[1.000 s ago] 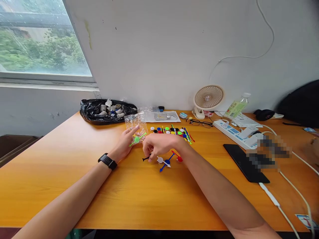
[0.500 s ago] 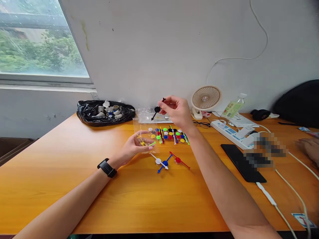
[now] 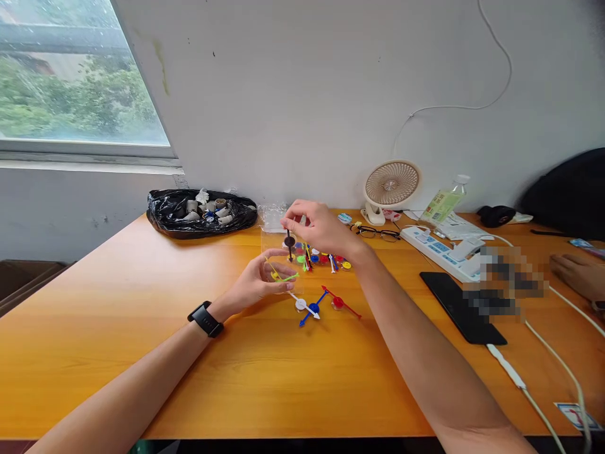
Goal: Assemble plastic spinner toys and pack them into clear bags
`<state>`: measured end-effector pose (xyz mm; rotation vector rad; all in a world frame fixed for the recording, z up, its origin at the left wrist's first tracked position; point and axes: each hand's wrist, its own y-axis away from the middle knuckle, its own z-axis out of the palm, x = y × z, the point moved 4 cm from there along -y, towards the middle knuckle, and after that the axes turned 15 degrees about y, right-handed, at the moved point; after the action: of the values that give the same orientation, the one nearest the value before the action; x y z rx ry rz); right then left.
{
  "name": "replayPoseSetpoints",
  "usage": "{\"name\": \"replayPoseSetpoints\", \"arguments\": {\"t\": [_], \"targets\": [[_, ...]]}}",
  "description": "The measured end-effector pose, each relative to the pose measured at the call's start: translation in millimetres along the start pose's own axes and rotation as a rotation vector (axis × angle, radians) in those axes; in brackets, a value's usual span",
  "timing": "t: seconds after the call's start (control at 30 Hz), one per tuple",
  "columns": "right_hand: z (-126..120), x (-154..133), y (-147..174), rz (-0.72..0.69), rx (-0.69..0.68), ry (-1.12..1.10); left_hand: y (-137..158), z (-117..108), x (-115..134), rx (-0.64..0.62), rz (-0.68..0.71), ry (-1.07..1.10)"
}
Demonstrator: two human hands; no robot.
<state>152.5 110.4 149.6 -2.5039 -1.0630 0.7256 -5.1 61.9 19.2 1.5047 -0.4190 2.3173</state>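
My left hand (image 3: 258, 277) is curled around a clear plastic bag (image 3: 270, 241), with a yellow arrow spinner (image 3: 275, 275) and a green arrow (image 3: 290, 277) showing at its fingers. Pinched in my right hand (image 3: 321, 228) is a black arrow spinner (image 3: 290, 242), pointing down over the bag's upper part. Whether its tip is inside the bag, I cannot tell. On the table closer to me lie a white spinner (image 3: 301, 304), a blue spinner (image 3: 314, 309) partly under it and a red spinner (image 3: 338, 302). Several coloured spinners (image 3: 346, 265) lie behind, partly hidden by my right hand.
A black plastic bag (image 3: 165, 214) with rolls in it sits at the back left. Toward the right are a small fan (image 3: 392, 183), glasses (image 3: 378, 234), a bottle (image 3: 444, 203), a power strip (image 3: 435, 252) and a black phone (image 3: 460, 309). Another person's hand (image 3: 579, 274) rests at the right edge.
My right hand has moved left and down with the black spinner, which now points straight down by the clear bag. My left hand stays almost in place. The other person's hand shows more.
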Motion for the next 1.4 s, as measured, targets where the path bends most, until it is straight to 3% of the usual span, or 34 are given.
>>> {"name": "replayPoseSetpoints", "arguments": {"t": [0.17,0.33,0.47,0.53,0.6,0.67,0.7,0.77,0.83,0.93,1.0,1.1,1.27,1.33,1.4], "targets": [[9,9,4,0.020,-0.159,0.120,0,1,1,-0.017,0.025,-0.048],[8,11,7,0.107,-0.332,0.059,0,-1,-1,-0.045,0.038,-0.075],[1,6,9,0.020,-0.384,0.006,0,-1,7,-0.028,0.060,-0.058],[-3,4,8,-0.015,-0.330,-0.030,0,-2,11,-0.001,0.065,-0.061],[-10,4,6,0.003,-0.171,-0.027,-1,-5,13,0.062,0.079,-0.065],[-17,2,5,0.057,-0.016,0.027,-3,-14,12,0.180,0.096,-0.035],[-17,0,6,0.071,-0.001,0.052,-4,-20,11,0.251,0.104,0.004],[-11,-6,8,0.046,-0.140,0.055,-7,-32,7,0.384,0.119,0.118],[7,-15,13,-0.021,-0.438,0.025,-8,-41,4,0.450,0.135,0.209],[42,-21,24,-0.052,-0.857,0.134,-10,-45,3,0.443,0.148,0.215],[63,-19,28,-0.007,-0.983,0.273,-10,-44,4,0.428,0.147,0.196],[89,-17,30,-0.009,-1.064,0.309,-9,-43,5,0.444,0.157,0.161],[90,-13,26,-0.054,-0.990,0.071,-10,-48,5,0.444,0.178,0.058],[76,-14,21,-0.042,-0.879,-0.165,-10,-48,5,0.404,0.198,0.024],[55,-12,12,-0.021,-0.673,-0.398,-10,-43,5,0.343,0.219,-0.010]]}}
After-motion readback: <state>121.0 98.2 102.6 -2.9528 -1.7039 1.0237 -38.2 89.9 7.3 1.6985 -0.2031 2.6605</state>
